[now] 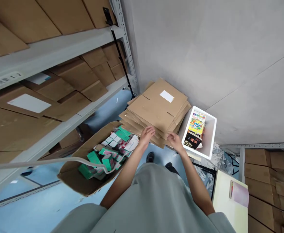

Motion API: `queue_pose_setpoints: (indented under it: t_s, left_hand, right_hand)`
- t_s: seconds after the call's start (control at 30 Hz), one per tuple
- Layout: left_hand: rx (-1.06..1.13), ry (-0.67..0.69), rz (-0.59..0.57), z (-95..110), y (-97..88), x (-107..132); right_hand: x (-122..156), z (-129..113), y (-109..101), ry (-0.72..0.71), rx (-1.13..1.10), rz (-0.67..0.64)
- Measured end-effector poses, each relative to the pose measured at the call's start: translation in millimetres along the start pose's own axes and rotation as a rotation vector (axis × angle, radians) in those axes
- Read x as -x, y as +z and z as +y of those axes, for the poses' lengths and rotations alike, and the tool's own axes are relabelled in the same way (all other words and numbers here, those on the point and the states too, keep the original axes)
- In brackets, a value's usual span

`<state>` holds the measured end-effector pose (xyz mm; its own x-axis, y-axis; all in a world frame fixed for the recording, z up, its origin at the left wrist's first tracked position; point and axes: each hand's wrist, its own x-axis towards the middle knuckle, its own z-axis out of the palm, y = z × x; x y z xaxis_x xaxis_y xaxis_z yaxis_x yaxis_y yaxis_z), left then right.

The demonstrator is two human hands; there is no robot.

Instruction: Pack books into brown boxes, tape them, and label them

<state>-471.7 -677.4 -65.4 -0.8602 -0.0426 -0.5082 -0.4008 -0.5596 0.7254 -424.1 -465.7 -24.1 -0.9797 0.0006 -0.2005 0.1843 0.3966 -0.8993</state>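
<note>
A stack of flattened cardboard boxes [154, 105] lies in front of me, with a white label [167, 96] on its top sheet. My left hand [147, 134] is at the stack's near edge, its fingers loosely bent and parted. At the near right corner is my right hand [175, 141], also with loosely curved fingers apart. Neither hand shows a clear hold on the cardboard, and whether the fingertips touch it is hard to see. Left of the stack stands an open carton [83, 186] containing green and white small boxes [109, 160].
A white foam box [211, 136] with colourful packages [196, 126] stands right of the stack. Metal shelving [59, 48] full of cartons runs along the left. A pale hose [71, 159] crosses above the open carton. More cartons [258, 174] are at right, beside a pale tabletop [224, 200].
</note>
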Motion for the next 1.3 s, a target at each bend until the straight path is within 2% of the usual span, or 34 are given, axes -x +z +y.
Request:
queue_pose_setpoints:
  t_s: [0.17, 0.33, 0.47, 0.6, 0.7, 0.8, 0.97, 1.07, 1.13, 1.2, 1.3]
  left_hand:
    - [0.083, -0.047, 0.042, -2, 0.0, -39]
    - [0.089, -0.061, 0.042, -5, 3.8, -51]
    - [0.057, -0.051, 0.059, -6, 8.3, -60]
    - [0.010, -0.015, 0.096, 0, 17.4, -69]
    - [-0.003, 0.048, 0.101, 12, 26.7, -68]
    - [-0.004, 0.126, 0.049, 32, 41.2, -59]
    - [-0.028, 0.280, -0.089, 77, 72.9, -36]
    - [-0.034, 0.335, -0.160, 105, 85.4, -17]
    - [-0.065, 0.347, -0.228, 121, 90.8, -5]
    - [-0.104, 0.328, -0.312, 131, 97.2, 5]
    - [-0.123, 0.247, -0.448, 128, 114.4, 16]
  right_hand:
    - [-51, 18, 35, -0.034, 0.355, -0.074]
    - [-64, 32, 55, 0.000, 0.483, -0.144]
    - [-64, 34, 59, -0.006, 0.562, -0.172]
    - [-64, 22, 49, -0.039, 0.573, -0.155]
    - [-59, 7, 37, -0.106, 0.516, -0.101]
    - [-48, -14, 23, -0.167, 0.448, -0.047]
    - [-19, -56, -6, -0.276, 0.312, 0.071]
    - [6, -79, -29, -0.316, 0.245, 0.174]
    - [28, -92, -51, -0.317, 0.230, 0.326]
    - [56, -103, -79, -0.308, 0.234, 0.544]
    - [109, -114, -131, -0.272, 0.289, 0.890]
